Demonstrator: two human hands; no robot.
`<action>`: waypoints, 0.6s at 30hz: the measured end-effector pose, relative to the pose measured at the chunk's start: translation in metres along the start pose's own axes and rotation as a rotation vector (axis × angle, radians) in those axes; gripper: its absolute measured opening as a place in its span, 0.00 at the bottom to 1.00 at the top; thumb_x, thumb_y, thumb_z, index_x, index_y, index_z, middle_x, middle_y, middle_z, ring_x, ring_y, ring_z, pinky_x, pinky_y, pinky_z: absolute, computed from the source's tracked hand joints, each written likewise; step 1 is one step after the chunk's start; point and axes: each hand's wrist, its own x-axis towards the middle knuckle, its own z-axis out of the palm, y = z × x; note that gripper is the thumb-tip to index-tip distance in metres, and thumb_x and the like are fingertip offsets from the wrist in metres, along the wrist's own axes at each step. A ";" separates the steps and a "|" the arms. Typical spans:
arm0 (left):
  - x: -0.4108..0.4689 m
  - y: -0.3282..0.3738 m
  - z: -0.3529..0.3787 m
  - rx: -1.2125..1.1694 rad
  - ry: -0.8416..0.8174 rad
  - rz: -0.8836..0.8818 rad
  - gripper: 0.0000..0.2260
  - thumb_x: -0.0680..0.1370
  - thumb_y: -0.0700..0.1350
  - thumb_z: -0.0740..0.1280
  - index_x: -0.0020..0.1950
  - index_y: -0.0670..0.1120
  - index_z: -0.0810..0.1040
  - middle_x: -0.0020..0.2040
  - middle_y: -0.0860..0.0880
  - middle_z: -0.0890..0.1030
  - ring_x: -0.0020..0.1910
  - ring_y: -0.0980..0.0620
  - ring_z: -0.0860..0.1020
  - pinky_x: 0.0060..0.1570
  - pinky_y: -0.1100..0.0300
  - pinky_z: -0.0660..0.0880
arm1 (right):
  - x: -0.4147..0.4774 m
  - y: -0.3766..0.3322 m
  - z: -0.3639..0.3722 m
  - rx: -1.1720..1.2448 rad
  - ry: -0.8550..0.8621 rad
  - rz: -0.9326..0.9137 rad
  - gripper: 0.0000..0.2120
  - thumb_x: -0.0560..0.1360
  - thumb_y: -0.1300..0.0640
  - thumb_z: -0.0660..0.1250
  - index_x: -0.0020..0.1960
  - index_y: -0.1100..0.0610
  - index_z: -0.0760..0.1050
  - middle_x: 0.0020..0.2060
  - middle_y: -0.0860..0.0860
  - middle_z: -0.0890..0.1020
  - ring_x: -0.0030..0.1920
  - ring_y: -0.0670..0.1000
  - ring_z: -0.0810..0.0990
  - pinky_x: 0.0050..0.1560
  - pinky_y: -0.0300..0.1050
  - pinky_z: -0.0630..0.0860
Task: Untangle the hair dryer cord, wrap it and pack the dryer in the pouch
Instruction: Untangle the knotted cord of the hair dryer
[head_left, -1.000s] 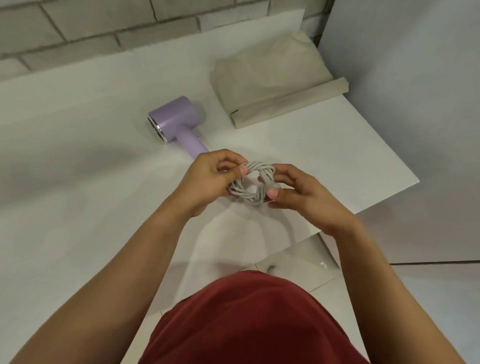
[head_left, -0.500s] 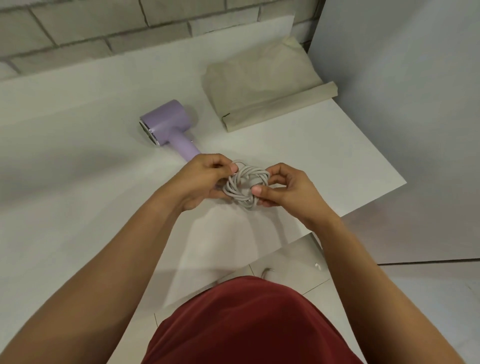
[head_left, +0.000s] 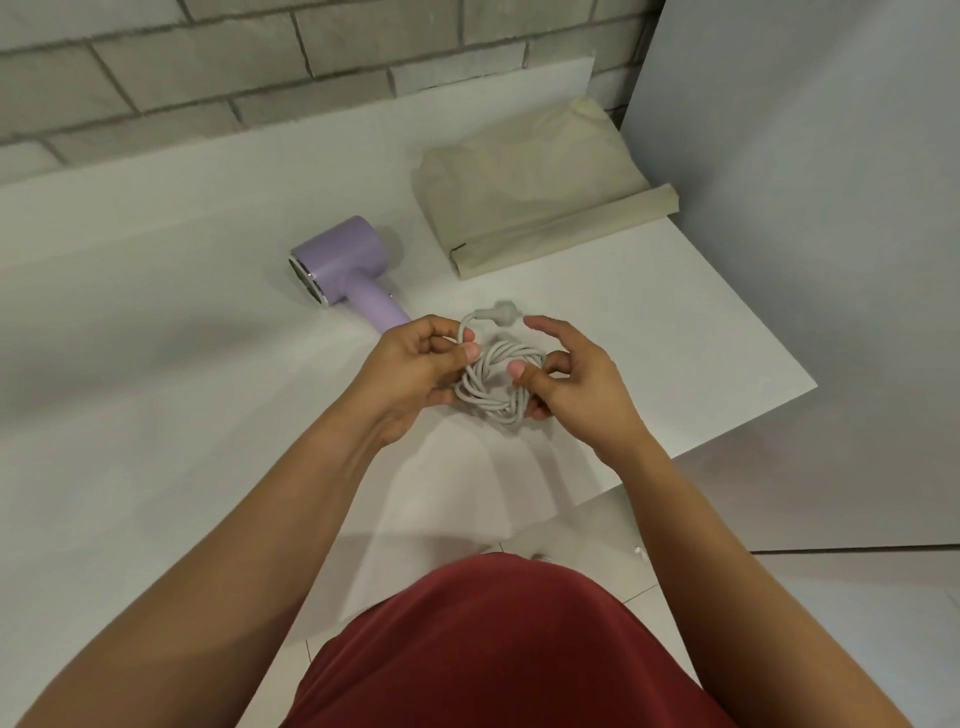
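A lilac hair dryer (head_left: 343, 270) lies on its side on the white table (head_left: 156, 364), its handle running toward my left hand. Its grey cord (head_left: 493, 384) is a tight coil held just above the table between both hands. My left hand (head_left: 415, 369) pinches the coil's left side. My right hand (head_left: 571, 379) grips the right side with thumb and fingers. The grey plug (head_left: 498, 314) sticks up on a short loop above the coil. A beige fabric pouch (head_left: 535, 192) lies flat at the back right.
A grey brick wall (head_left: 311, 57) stands behind the table. A grey panel (head_left: 805, 208) rises along the right side. The table's front right corner (head_left: 810, 387) is close to my right hand, with tiled floor below. My red garment fills the bottom.
The plug end has come free and now stands up above the coil. My right fingers have spread apart, and both hands still hold the coil.
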 end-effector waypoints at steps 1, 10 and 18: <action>0.001 0.000 -0.003 -0.012 -0.006 -0.007 0.06 0.78 0.36 0.73 0.54 0.43 0.81 0.39 0.47 0.79 0.39 0.49 0.82 0.47 0.51 0.83 | -0.001 -0.002 -0.002 0.029 -0.081 0.009 0.20 0.79 0.53 0.74 0.69 0.43 0.76 0.41 0.55 0.84 0.37 0.54 0.87 0.44 0.47 0.84; 0.002 0.008 -0.014 -0.164 -0.148 -0.085 0.12 0.78 0.41 0.71 0.60 0.47 0.84 0.42 0.48 0.77 0.43 0.49 0.79 0.50 0.54 0.79 | -0.001 -0.008 -0.003 0.108 -0.175 0.012 0.09 0.85 0.55 0.65 0.59 0.54 0.84 0.49 0.51 0.88 0.52 0.48 0.85 0.54 0.48 0.84; 0.006 0.010 -0.014 -0.397 -0.171 -0.067 0.09 0.77 0.43 0.68 0.56 0.46 0.82 0.45 0.50 0.84 0.52 0.50 0.85 0.51 0.56 0.81 | 0.002 -0.009 -0.005 0.173 -0.197 0.063 0.09 0.85 0.57 0.65 0.58 0.57 0.83 0.50 0.55 0.87 0.49 0.49 0.85 0.52 0.48 0.84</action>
